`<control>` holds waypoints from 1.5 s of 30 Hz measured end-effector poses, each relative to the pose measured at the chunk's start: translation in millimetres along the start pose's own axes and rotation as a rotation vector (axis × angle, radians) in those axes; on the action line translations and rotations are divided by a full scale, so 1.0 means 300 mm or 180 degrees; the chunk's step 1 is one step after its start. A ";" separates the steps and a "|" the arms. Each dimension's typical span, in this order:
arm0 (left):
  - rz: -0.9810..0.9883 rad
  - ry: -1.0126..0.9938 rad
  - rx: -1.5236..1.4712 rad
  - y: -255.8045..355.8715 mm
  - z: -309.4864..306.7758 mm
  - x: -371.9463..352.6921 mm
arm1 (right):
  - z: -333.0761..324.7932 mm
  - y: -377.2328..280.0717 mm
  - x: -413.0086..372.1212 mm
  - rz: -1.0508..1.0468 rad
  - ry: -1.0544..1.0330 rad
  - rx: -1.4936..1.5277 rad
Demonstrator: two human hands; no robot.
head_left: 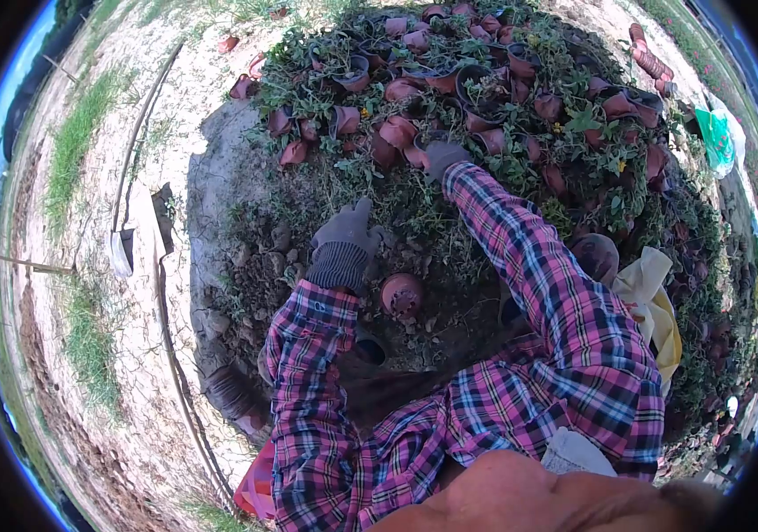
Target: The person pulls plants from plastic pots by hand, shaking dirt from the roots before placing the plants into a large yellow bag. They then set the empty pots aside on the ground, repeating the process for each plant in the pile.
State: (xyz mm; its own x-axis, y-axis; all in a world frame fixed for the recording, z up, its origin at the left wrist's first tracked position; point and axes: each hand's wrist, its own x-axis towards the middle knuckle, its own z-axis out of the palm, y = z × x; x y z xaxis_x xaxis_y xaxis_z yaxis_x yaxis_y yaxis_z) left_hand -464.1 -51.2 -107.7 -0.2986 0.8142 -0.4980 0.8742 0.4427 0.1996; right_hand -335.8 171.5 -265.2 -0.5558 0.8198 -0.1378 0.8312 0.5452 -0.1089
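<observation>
My left hand (345,241), in a dark grey knitted glove, is over the soil and weeds with its fingers apart and nothing in them. My right hand (445,160), gloved the same way, reaches to the near edge of a large heap of pots and weeds. It is closed at a reddish-brown plastic plant pot (416,157); its fingertips are partly hidden. Another reddish plant pot (402,295) stands on the ground between my forearms, with soil in it.
The heap of pots and green weeds (485,106) spreads ahead and right. A stack of nested pots (232,392) lies at lower left, another row of pots (652,60) at upper right. A long-handled hoe (121,253) lies left, and a pale sack (643,288) right.
</observation>
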 end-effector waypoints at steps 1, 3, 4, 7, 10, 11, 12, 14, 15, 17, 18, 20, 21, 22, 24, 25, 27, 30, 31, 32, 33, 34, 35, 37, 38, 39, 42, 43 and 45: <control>0.0043 0.0137 -0.0029 -0.014 0.013 -0.001 | -0.014 0.008 -0.005 -0.0094 -0.0176 0.0008; 0.0248 0.0342 -0.0879 -0.058 0.057 0.042 | -0.050 0.013 -0.040 -0.0338 -0.0328 0.0268; 0.0326 0.0444 -0.1292 -0.081 0.090 0.065 | -0.074 -0.004 -0.078 -0.0498 -0.0312 0.0533; 0.0459 0.0430 -0.4774 -0.095 0.187 0.154 | -0.047 -0.081 -0.207 -0.0483 -0.0763 0.3353; -0.0296 -0.0143 -0.5641 -0.124 0.167 0.080 | -0.130 -0.182 -0.360 -0.0602 -0.0817 0.5016; -0.0537 -0.0360 -0.6190 -0.102 0.125 0.026 | -0.175 -0.220 -0.404 -0.0661 -0.0814 0.5357; -0.0088 -0.0379 -0.6310 -0.116 0.126 0.022 | -0.191 -0.245 -0.430 -0.0703 -0.1024 0.5509; 0.0850 -0.0415 -0.6488 -0.137 0.100 0.007 | -0.215 -0.277 -0.460 -0.0807 -0.1436 0.5795; 0.0739 0.0124 -0.6005 -0.145 0.097 -0.013 | -0.226 -0.264 -0.467 -0.0805 -0.1786 0.5552; 0.0590 0.0543 -0.4904 -0.154 0.100 -0.009 | -0.211 -0.281 -0.454 -0.0888 -0.2223 0.5989; 0.0513 0.0720 -0.4355 -0.155 0.105 -0.007 | -0.198 -0.291 -0.451 -0.0912 -0.2444 0.6204; 0.0560 0.1238 -0.3605 -0.150 0.116 -0.011 | -0.176 -0.324 -0.446 -0.0571 -0.2808 0.6383; 0.0583 0.1487 -0.3223 -0.146 0.119 -0.012 | -0.169 -0.331 -0.445 -0.0399 -0.2990 0.6464; 0.0622 0.1530 -0.3152 -0.135 0.110 -0.019 | -0.163 -0.326 -0.443 -0.0377 -0.3144 0.6848; 0.0662 0.1584 -0.2990 -0.119 0.095 -0.044 | -0.138 -0.324 -0.455 -0.0297 -0.3473 0.7657; 0.0702 0.1348 -0.3007 -0.115 0.082 -0.054 | -0.116 -0.319 -0.448 -0.0364 -0.3321 0.7353; 0.0773 0.0847 -0.3054 -0.102 0.080 -0.066 | -0.063 -0.293 -0.444 -0.0446 -0.3019 0.6744; 0.1522 0.1706 -0.1779 -0.096 0.145 -0.037 | 0.061 -0.238 -0.399 -0.0793 -0.2464 0.6757; 0.1430 0.1698 -0.1488 -0.075 0.161 -0.047 | 0.065 -0.215 -0.383 -0.1271 -0.2197 0.6002; 0.1309 0.1627 -0.1488 -0.062 0.175 -0.042 | 0.065 -0.194 -0.367 -0.1705 -0.1920 0.5241; 0.1190 0.1557 -0.1475 -0.057 0.190 -0.033 | 0.069 -0.176 -0.365 -0.2070 -0.1569 0.4484; 0.1072 0.1494 -0.1456 -0.058 0.204 -0.022 | 0.079 -0.155 -0.362 -0.2372 -0.1170 0.3735; 0.1385 0.1452 -0.1702 -0.066 0.218 -0.008 | 0.084 -0.131 -0.371 -0.2605 -0.0705 0.2976; 0.1629 0.0901 -0.2001 -0.073 0.233 0.015 | 0.113 -0.149 -0.356 -0.2750 -0.0706 0.3000; 0.1753 0.0635 -0.2155 -0.069 0.231 0.020 | 0.137 -0.170 -0.338 -0.2637 -0.1176 0.3795; 0.1756 0.0904 -0.1967 -0.041 0.204 -0.018 | 0.237 -0.150 -0.306 -0.2684 -0.1182 0.3686; 0.1799 0.0663 -0.2595 -0.034 0.187 -0.034 | -0.091 -0.233 -0.396 -0.2844 -0.1630 0.3081; 0.1834 0.0887 -0.2611 -0.025 0.180 -0.049 | -0.102 -0.238 -0.397 -0.2908 -0.1481 0.2958; 0.1743 0.0998 -0.2486 -0.053 0.213 -0.018 | 0.006 -0.181 -0.427 -0.2810 -0.0765 0.2857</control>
State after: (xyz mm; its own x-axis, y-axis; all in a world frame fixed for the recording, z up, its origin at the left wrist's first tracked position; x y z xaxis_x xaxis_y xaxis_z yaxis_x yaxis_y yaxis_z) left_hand -451.9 -86.7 -162.1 -0.1164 0.9919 0.0506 0.4586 0.0085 0.8886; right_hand -309.8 36.6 -243.4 -0.9778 0.1388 0.1570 -0.0677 0.4998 -0.8635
